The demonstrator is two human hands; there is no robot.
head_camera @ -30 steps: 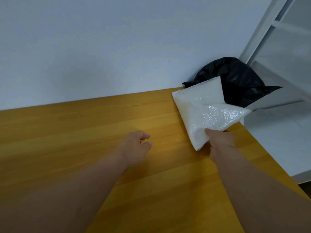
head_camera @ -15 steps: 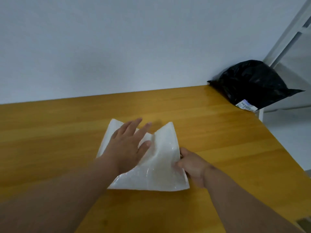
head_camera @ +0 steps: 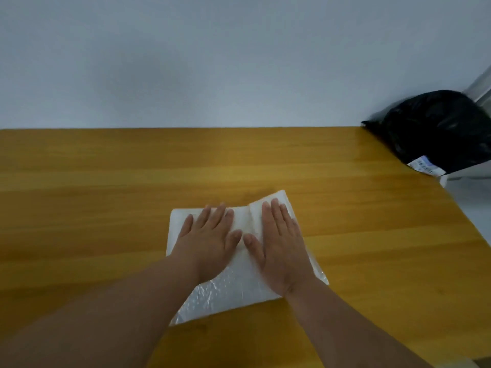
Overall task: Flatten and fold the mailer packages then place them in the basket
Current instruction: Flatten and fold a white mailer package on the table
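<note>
Near the table's (head_camera: 106, 181) front edge, the left hand (head_camera: 207, 243) and right hand (head_camera: 281, 248) press flat, fingers straight and gripping nothing, on the white bubble mailer (head_camera: 225, 296), still being flattened; folding, the black mailer (head_camera: 438, 131) at the far-right corner and an unseen basket remain.

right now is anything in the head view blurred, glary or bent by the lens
Head view: the black plastic bag at far right is smeared and soft; the wooden table carries a faint sheen near it; the white bubble mailer glints below the hands; the forearms are dim and stretched at the bottom edge.
</note>
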